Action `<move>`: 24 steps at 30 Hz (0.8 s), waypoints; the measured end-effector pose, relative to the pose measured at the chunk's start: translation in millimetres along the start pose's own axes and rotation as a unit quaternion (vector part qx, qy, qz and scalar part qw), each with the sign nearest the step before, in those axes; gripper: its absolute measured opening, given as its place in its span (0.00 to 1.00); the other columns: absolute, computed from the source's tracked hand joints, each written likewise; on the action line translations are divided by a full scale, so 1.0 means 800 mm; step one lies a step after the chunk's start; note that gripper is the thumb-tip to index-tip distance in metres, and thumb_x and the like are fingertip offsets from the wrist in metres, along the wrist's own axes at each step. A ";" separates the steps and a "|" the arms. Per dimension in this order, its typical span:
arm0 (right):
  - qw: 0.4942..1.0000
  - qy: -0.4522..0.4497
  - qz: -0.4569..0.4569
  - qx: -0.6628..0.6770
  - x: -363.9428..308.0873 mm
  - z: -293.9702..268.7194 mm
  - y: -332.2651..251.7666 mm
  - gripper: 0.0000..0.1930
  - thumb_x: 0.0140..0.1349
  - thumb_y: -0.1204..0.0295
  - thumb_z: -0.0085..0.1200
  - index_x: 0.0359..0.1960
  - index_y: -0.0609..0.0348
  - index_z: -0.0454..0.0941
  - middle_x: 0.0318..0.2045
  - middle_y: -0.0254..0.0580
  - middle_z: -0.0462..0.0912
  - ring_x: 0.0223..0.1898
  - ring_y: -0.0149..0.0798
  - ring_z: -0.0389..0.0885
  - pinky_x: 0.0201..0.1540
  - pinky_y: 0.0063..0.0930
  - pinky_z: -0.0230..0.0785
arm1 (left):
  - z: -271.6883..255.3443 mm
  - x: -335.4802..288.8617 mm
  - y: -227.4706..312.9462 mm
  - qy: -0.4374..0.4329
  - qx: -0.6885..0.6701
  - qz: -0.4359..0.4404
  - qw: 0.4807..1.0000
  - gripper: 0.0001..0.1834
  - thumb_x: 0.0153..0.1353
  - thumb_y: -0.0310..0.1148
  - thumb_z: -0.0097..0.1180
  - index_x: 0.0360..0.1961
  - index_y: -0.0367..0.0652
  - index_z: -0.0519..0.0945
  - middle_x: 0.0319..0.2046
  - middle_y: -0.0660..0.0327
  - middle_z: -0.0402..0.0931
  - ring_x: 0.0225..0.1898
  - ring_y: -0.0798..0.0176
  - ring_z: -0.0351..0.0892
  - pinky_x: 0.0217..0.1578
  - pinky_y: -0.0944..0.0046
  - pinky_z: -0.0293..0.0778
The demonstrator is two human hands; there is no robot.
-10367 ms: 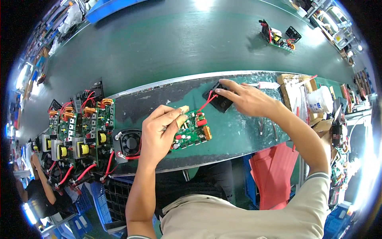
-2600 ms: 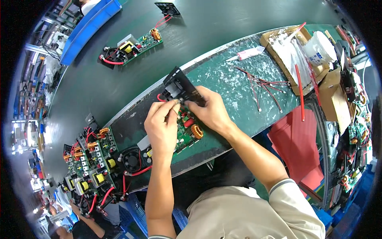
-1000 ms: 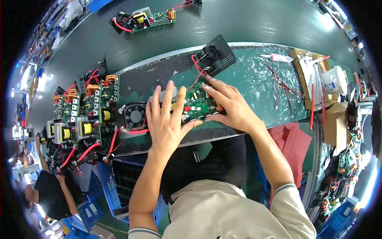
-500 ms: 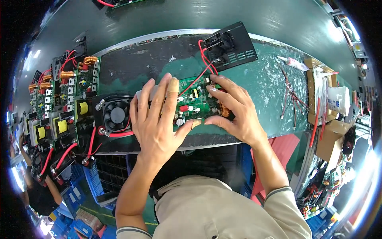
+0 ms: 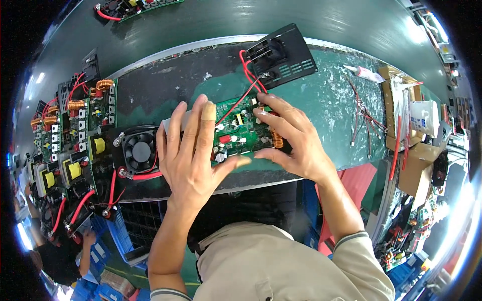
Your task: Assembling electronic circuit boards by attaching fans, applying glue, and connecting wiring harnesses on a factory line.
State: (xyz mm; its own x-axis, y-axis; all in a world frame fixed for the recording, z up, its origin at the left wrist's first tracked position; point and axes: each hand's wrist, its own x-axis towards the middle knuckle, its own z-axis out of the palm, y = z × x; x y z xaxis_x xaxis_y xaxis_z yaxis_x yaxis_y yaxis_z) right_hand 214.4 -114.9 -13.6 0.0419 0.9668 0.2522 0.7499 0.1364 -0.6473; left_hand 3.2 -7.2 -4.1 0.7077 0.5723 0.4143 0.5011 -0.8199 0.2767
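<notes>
A green circuit board (image 5: 241, 131) lies on the bench between my hands, with a fan (image 5: 139, 152) at its left end and a copper coil (image 5: 276, 139) at its right. My left hand (image 5: 191, 155) rests flat over the board's left part, fingers stretched out, one fingertip wrapped in a tan covering. It hides the parts beneath. My right hand (image 5: 296, 138) spans the right end, thumb by the near edge and bent fingers towards the far edge. Red wires (image 5: 248, 70) link the board to a black slotted end panel (image 5: 282, 57) lying beyond it.
Several similar board assemblies (image 5: 75, 130) stand in a row at the left. On the right are a glue tube (image 5: 364, 73), loose thin wires (image 5: 362, 118), a cardboard box (image 5: 420, 173) and a white tub (image 5: 425, 118). Another person (image 5: 63, 246) works at the lower left.
The bench things shift slightly left in view. My hands stay on the board in nearly the same pose. At the top, more of another assembly shows, and the other person's arm has moved.
</notes>
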 end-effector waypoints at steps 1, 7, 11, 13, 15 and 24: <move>1.000 -0.003 0.000 0.001 0.000 0.000 0.000 0.39 0.46 0.55 0.72 0.61 0.58 0.74 0.66 0.53 0.69 0.66 0.57 0.68 0.64 0.48 0.61 | 0.000 0.001 0.000 0.006 -0.013 0.002 1.000 0.52 0.38 0.53 0.72 0.67 0.46 0.69 0.64 0.59 0.71 0.63 0.46 0.69 0.60 0.42 0.62; 0.999 -0.041 0.012 0.030 0.001 -0.012 0.000 0.40 0.45 0.57 0.72 0.62 0.58 0.73 0.68 0.55 0.65 0.67 0.59 0.65 0.66 0.49 0.60 | 0.004 0.004 -0.010 -0.003 -0.027 0.007 1.000 0.50 0.37 0.51 0.73 0.66 0.50 0.71 0.64 0.60 0.71 0.64 0.46 0.67 0.61 0.40 0.61; 0.997 -0.052 0.003 0.056 -0.005 -0.022 0.011 0.38 0.46 0.61 0.73 0.62 0.55 0.74 0.69 0.57 0.63 0.68 0.60 0.64 0.67 0.49 0.59 | -0.017 0.013 0.024 -0.075 0.015 -0.024 0.997 0.38 0.41 0.46 0.72 0.58 0.58 0.79 0.64 0.61 0.71 0.67 0.44 0.64 0.62 0.32 0.54; 0.992 -0.061 -0.035 0.106 -0.005 -0.021 0.016 0.34 0.47 0.66 0.72 0.59 0.51 0.76 0.70 0.57 0.62 0.69 0.60 0.63 0.67 0.49 0.58 | -0.019 0.007 0.043 -0.031 -0.007 -0.018 0.999 0.22 0.45 0.41 0.71 0.45 0.60 0.85 0.64 0.63 0.70 0.69 0.42 0.61 0.63 0.24 0.47; 0.994 -0.049 -0.028 0.099 -0.004 -0.021 0.011 0.28 0.49 0.70 0.70 0.55 0.52 0.78 0.70 0.57 0.62 0.68 0.60 0.65 0.66 0.48 0.62 | -0.002 0.005 0.048 -0.022 -0.021 0.016 0.999 0.13 0.47 0.36 0.70 0.37 0.56 0.86 0.61 0.65 0.71 0.69 0.41 0.60 0.63 0.22 0.42; 0.995 -0.012 -0.071 0.066 -0.007 -0.020 0.018 0.19 0.53 0.73 0.66 0.48 0.54 0.79 0.67 0.54 0.66 0.62 0.59 0.72 0.58 0.44 0.73 | 0.016 0.017 0.070 -0.010 -0.028 0.022 0.999 0.11 0.47 0.35 0.71 0.33 0.54 0.85 0.52 0.69 0.75 0.66 0.49 0.64 0.63 0.22 0.42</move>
State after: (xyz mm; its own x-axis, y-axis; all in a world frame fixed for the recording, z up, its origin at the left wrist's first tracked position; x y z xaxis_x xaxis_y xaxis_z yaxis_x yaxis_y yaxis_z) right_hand 235.7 -121.5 -12.7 -0.0755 0.9408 0.3306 0.6544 0.2969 -0.6954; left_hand 47.2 -44.9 5.8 0.7378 0.5362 0.4101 0.4420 -0.8429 0.3070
